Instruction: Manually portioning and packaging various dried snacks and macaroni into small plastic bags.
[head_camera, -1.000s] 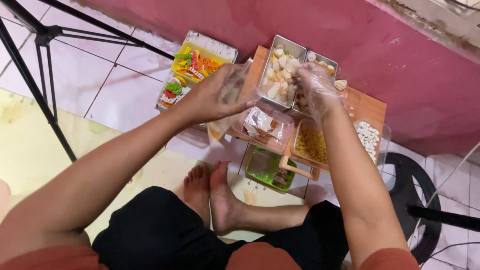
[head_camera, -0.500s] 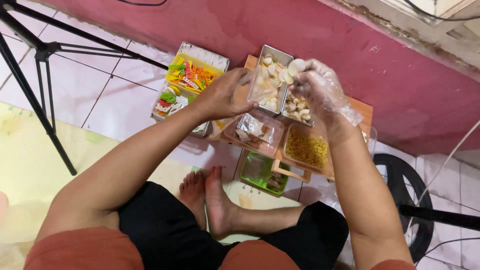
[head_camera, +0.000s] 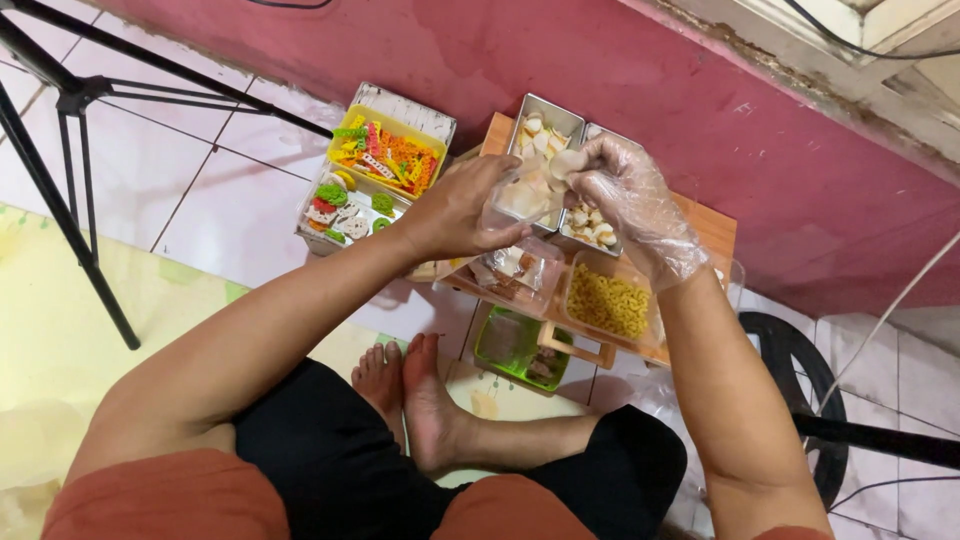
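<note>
My left hand (head_camera: 462, 208) grips a small clear plastic bag (head_camera: 522, 196) and holds it open above a low wooden table (head_camera: 712, 228). My right hand (head_camera: 630, 200), in a thin clear plastic glove, pinches pale round crackers (head_camera: 562, 163) right at the bag's mouth. Some pale pieces lie inside the bag. Just behind the hands stand two metal trays (head_camera: 548, 112) of pale round crackers.
On the table sit a clear tub of yellow curled crackers (head_camera: 608, 300) and a tub with wrapped pieces (head_camera: 518, 270). A yellow tray of coloured crackers (head_camera: 385, 150) lies on the floor at left, a green box (head_camera: 510, 345) near my feet, tripod legs (head_camera: 75, 180) far left, a pink wall behind.
My right hand lifted crackers out of the metal tray and carried them left to the bag's mouth. The left hand with the bag moved slightly toward it.
</note>
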